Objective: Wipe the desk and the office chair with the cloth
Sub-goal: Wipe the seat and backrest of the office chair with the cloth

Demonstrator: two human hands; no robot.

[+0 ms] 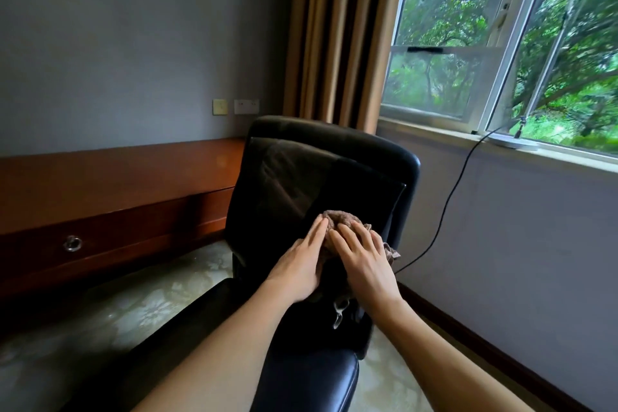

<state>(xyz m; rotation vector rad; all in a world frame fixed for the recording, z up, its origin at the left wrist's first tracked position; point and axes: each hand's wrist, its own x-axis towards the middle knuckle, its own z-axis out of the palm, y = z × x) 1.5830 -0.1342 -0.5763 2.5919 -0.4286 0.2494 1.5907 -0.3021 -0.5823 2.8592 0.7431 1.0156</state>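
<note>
A black leather office chair (pixel 301 170) stands in front of me with its backrest facing me. A crumpled brown cloth (pixel 341 219) lies against the lower part of the backrest. My left hand (pixel 297 264) rests flat on the cloth's left side, fingers together and stretched out. My right hand (pixel 364 261) presses flat on the cloth's right side. Part of the cloth hangs below my hands. A dark wooden desk (pixel 110 184) with a ring-handled drawer runs along the wall at the left.
A black cable (pixel 448 204) hangs from the window sill (pixel 501 144) down the right wall to the floor. Tan curtains (pixel 337 33) hang behind the chair. Two wall sockets (pixel 234 106) sit above the desk. The floor is pale patterned carpet.
</note>
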